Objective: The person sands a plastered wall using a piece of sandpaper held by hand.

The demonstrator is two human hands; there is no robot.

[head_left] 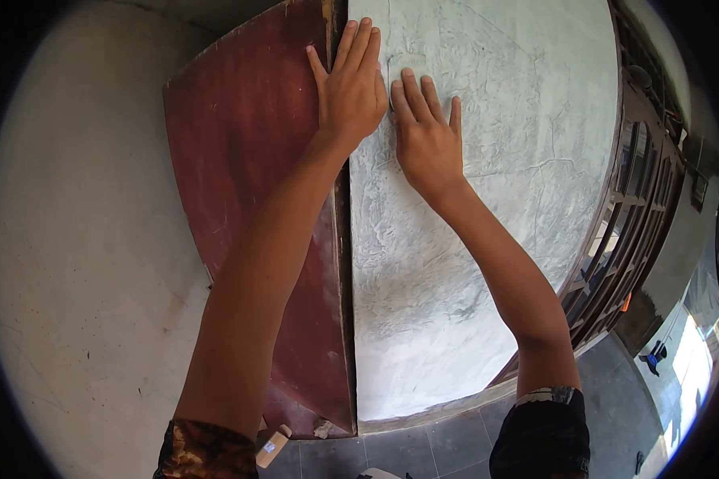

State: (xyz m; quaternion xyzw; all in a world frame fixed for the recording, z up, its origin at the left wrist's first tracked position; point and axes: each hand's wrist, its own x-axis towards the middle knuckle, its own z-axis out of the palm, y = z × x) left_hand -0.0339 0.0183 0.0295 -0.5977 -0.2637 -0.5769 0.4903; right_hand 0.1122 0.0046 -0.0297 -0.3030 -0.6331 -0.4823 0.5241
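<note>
Left hand (350, 92), fingers extended, overlies the right edge of the red panel (248, 144); right hand (429, 142), fingers spread, overlies the whitish wall (495, 231). Panel stands left of wall, long axis upright; tiled floor (399, 453) extends below.

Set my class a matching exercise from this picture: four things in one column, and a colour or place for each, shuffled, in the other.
Things
1. Tall panel
2. Left hand
3. Right hand
4. Tiled floor

Colours and places
A. Against the pale textured surface, away from the panel
B. Grey
C. Dark reddish brown
D. Across the edge where the panel meets the pale textured surface

Right pairs: 1-C, 2-D, 3-A, 4-B
</note>
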